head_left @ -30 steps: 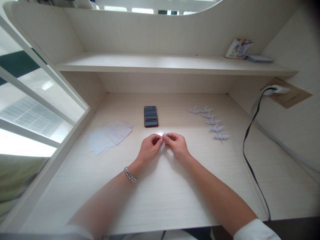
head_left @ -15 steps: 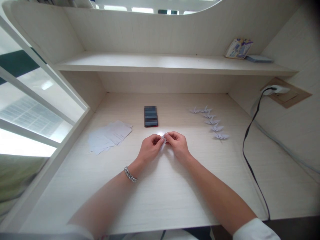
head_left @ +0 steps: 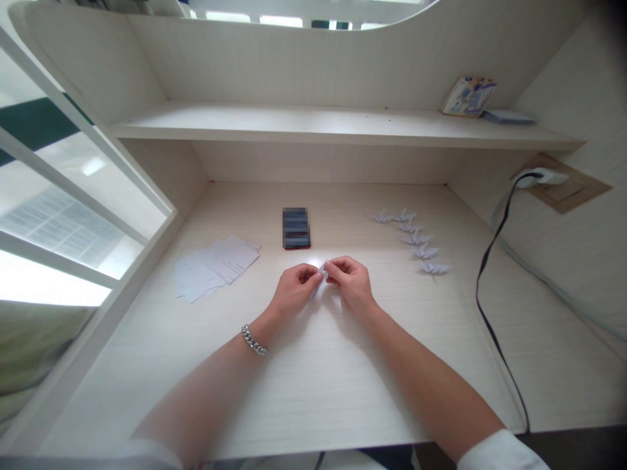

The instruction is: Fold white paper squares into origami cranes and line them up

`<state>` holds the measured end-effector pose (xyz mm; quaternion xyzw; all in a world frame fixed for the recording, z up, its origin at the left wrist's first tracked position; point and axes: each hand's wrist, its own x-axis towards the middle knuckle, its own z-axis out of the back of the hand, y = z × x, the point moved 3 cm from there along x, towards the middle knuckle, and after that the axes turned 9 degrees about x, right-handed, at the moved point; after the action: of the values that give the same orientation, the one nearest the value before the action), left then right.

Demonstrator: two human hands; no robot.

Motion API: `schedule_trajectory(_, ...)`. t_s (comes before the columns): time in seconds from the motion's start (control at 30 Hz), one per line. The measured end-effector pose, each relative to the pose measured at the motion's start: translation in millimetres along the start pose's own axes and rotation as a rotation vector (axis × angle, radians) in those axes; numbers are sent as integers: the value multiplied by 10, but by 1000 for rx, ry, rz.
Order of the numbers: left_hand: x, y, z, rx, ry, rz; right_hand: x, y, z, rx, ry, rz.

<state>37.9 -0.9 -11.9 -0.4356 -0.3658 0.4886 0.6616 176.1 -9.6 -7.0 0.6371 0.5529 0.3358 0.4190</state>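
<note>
White folded paper [head_left: 322,268] is staying over the desk [head_left: 313,378] between left hand [head_left: 292,287] and right hand [head_left: 353,285], both pinching it with closed fingertips, the right having shifted slightly outward, so shaping is apparently continuing.

I see one small piece of white paper [head_left: 322,268] from far away. It looks folded and narrow, and it leans, with its top end to the right. The left hand [head_left: 294,290] and the right hand [head_left: 354,285] pinch it between them. A bit shows below the left thumb. Fingers hide the rest, so I can't tell its whole shape.
</note>
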Motion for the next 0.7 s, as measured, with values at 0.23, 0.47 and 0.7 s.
schedule_trajectory(0.23, -1, -4, -9, 7, 28, -4, 11, -35, 32, 7, 19, 35)
schedule_trajectory(0.47, -2, -14, -3, 5, 56, 0, 20, -7, 40, -1, 27, 57)
schedule_trajectory(0.7, -3, -19, -6, 69, 63, -1, 20, -3, 41, 20, 104, -67)
